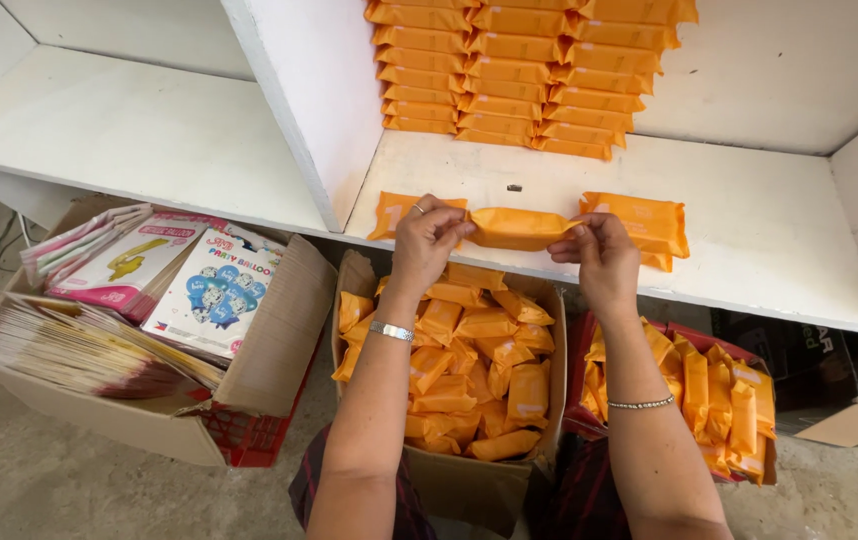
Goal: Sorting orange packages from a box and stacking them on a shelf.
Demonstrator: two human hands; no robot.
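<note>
Boxes below: nearest us, a cardboard box point(449, 480) sits on the floor under the shelf's front edge, full of loose orange packets point(469, 370). A second box point(674, 345) to its right holds more of them on end, and its right side is cut off behind dark cartons. To the left, an open carton point(269, 340) carries flat balloon packs point(211, 292).

Left hand: our left hand point(427, 240) is pinched shut on the left end of one orange packet point(517, 228), a ring on one finger.

Right hand: our right hand point(599, 250) is pinched shut on the packet's right end.

Packet in hand: it hangs level between both hands, just over the front edge of the white shelf point(749, 230).

Row on the shelf: one packet point(389, 212) lies at the front edge behind the left hand, another point(639, 220) behind the right; both are partly hidden.

Step in hand: we judge the packet is being smoothed or squared before it is set down.

Next move: it would call for lowering it flat into the gap between those two.

Far back: neat stacks of packets point(519, 75) stand against the shelf's rear wall, cut off at the top.

Hard to make out: a small dark speck point(514, 187) on the shelf.
</note>
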